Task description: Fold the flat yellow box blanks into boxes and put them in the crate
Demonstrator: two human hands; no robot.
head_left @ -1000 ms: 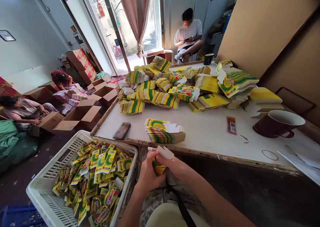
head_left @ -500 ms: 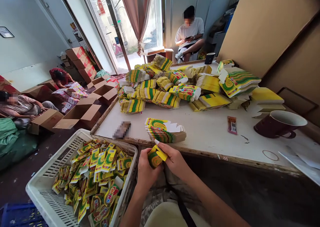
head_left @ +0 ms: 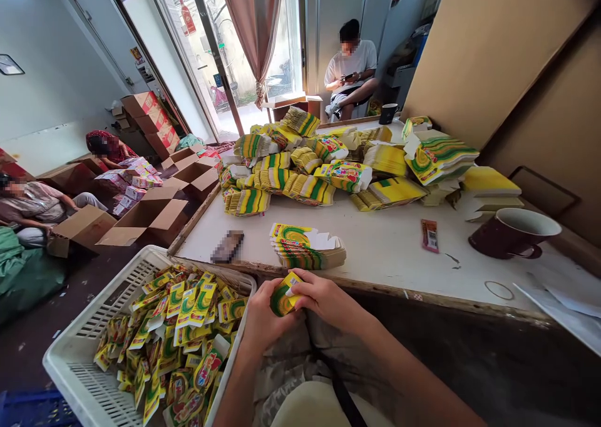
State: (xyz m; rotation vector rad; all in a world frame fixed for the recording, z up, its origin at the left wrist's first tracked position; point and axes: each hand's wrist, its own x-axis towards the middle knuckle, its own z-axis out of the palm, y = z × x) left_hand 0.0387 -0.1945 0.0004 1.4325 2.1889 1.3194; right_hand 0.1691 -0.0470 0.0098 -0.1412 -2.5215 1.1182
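Left grip [head_left: 261, 314] and right grip [head_left: 323, 297] hold a yellow carton [head_left: 282, 298] near the white table [head_left: 381, 242].

Left wall [head_left: 56, 57]: pale blue-grey, rising on your left, whiter along its lower part.
Glass door [head_left: 190, 51]: ahead of you, left of centre, dark-framed, with a red bottle-shaped decal [head_left: 186, 15].
Curtain [head_left: 253, 26]: dusky pink-brown, gathered in near its bottom, beside the doorway.
Daylight: pours in through the glass before you, leaving the space beneath your table dim.
Floor [head_left: 87, 283]: dark brown, flecked with pale scraps on your left.
Table [head_left: 375, 233]: white top in front of you, worn wooden edging.
Brown board [head_left: 469, 51]: tall, slanting up at your right.
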